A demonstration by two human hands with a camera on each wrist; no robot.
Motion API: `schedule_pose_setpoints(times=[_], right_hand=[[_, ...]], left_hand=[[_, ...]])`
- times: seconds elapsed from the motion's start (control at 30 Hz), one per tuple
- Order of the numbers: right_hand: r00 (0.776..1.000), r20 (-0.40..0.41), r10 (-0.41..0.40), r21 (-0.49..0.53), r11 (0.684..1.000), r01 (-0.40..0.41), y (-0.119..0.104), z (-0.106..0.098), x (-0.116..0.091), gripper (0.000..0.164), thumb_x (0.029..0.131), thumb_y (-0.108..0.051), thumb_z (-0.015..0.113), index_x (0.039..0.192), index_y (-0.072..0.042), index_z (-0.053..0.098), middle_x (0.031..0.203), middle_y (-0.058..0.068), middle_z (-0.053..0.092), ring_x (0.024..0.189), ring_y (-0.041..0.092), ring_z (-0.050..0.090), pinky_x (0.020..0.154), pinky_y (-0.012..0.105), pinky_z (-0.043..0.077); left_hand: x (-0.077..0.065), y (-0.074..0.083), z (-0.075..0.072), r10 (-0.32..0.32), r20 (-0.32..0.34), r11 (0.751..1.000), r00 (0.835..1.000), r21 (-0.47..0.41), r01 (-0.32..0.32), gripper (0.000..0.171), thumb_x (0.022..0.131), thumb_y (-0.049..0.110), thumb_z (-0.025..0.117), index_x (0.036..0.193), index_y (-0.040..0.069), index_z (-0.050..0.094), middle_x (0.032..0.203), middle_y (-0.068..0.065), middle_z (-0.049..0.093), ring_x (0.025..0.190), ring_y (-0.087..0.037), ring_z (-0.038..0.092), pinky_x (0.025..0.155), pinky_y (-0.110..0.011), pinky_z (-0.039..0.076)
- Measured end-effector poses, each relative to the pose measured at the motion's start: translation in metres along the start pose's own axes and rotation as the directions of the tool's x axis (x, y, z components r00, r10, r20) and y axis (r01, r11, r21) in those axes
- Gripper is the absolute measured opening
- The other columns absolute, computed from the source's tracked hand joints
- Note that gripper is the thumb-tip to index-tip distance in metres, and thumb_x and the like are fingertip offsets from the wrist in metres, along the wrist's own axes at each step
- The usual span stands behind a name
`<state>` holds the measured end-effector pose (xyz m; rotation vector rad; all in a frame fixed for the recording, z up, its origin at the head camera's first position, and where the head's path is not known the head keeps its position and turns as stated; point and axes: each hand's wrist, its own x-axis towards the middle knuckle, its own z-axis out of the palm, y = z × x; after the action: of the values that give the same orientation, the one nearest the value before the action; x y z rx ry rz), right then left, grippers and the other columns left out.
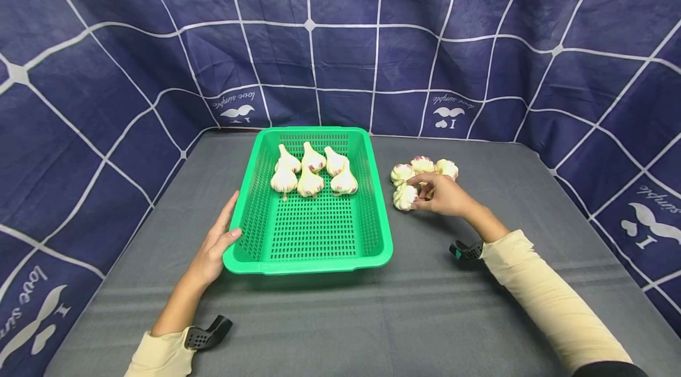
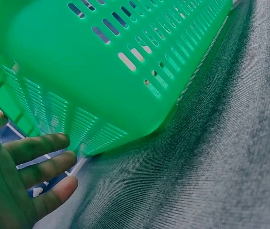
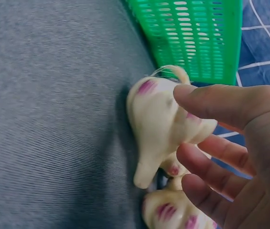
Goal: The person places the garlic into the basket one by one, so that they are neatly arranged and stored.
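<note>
Outside the right wall of a green plastic basket (image 1: 314,265), my right hand (image 1: 441,194) has its thumb and fingers about a white garlic bulb (image 1: 405,197) with purple streaks. In the right wrist view the thumb lies against that garlic bulb (image 3: 156,107), whose stem points down the picture; part of the far side is hidden. Other garlic bulbs (image 1: 447,168) lie close behind it on the table. Several garlic bulbs (image 1: 311,182) stand in two rows inside the basket's far half. My left hand (image 1: 214,247) rests its extended fingers and thumb at the basket's left rim.
A grey cloth (image 1: 340,324) covers the table. Blue curtains (image 1: 340,58) with white grid lines hang behind and along both sides. Black wrist bands (image 1: 208,332) sit on both forearms.
</note>
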<state>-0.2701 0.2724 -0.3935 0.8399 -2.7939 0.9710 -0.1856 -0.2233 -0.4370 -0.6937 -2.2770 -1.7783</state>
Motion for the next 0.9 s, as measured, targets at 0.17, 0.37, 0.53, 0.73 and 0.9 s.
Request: schedule_pose_setpoints(times=[0.17, 0.37, 0.53, 0.73, 0.9], right_hand=[[1.0, 0.005, 0.008, -0.026, 1.0, -0.008, 0.002, 0.006, -0.003, 0.051, 0.071, -0.007, 0.088, 0.118, 0.0, 0.067, 0.076, 0.006, 0.065, 0.069, 0.02, 0.062, 0.062, 0.029, 0.047], [1.0, 0.003, -0.001, -0.022, 1.0, 0.001, 0.002, 0.01, -0.005, 0.057, 0.071, -0.013, 0.089, 0.122, 0.0, 0.066, 0.072, 0.005, 0.063, 0.065, 0.02, 0.059, 0.063, 0.031, 0.045], [1.0, 0.005, 0.022, -0.036, 0.999, -0.021, 0.006, 0.014, -0.008, 0.062, 0.073, -0.02, 0.089, 0.126, -0.001, 0.064, 0.079, 0.004, 0.065, 0.069, 0.018, 0.06, 0.065, 0.032, 0.046], [0.999, -0.004, 0.034, 0.003, 0.999, -0.034, 0.004, 0.017, -0.01, 0.059, 0.074, -0.021, 0.088, 0.124, -0.001, 0.064, 0.099, 0.007, 0.068, 0.085, 0.022, 0.065, 0.069, 0.036, 0.053], [0.999, -0.001, 0.053, 0.055, 0.997, -0.053, 0.002, 0.014, -0.01, 0.057, 0.074, -0.017, 0.088, 0.122, 0.0, 0.063, 0.099, 0.009, 0.069, 0.088, 0.024, 0.066, 0.073, 0.039, 0.056]], left_hand=[[0.0, 0.0, 0.0, -0.002, 0.005, 1.0, 1.0, -0.01, 0.002, 0.067, 0.095, 0.007, 0.04, 0.158, 0.004, 0.017, 0.16, -0.024, 0.016, 0.144, -0.011, 0.018, 0.109, -0.013, 0.018], [0.0, 0.0, 0.0, 0.008, 0.002, 1.0, 1.0, -0.007, -0.008, 0.067, 0.095, 0.006, 0.04, 0.158, 0.004, 0.018, 0.16, -0.024, 0.017, 0.144, -0.011, 0.019, 0.109, -0.013, 0.018], [0.0, 0.0, 0.0, 0.005, 0.004, 1.0, 1.0, -0.008, -0.005, 0.067, 0.095, 0.006, 0.04, 0.158, 0.004, 0.017, 0.16, -0.024, 0.016, 0.144, -0.011, 0.018, 0.109, -0.013, 0.018], [0.0, -0.001, 0.0, 0.005, 0.003, 1.0, 1.0, -0.011, -0.004, 0.067, 0.094, 0.005, 0.039, 0.158, 0.004, 0.018, 0.16, -0.024, 0.016, 0.144, -0.011, 0.018, 0.109, -0.013, 0.017], [0.0, -0.001, 0.0, 0.005, 0.003, 1.0, 1.0, -0.008, -0.005, 0.067, 0.095, 0.006, 0.039, 0.158, 0.005, 0.018, 0.16, -0.024, 0.016, 0.144, -0.012, 0.017, 0.109, -0.013, 0.017]])
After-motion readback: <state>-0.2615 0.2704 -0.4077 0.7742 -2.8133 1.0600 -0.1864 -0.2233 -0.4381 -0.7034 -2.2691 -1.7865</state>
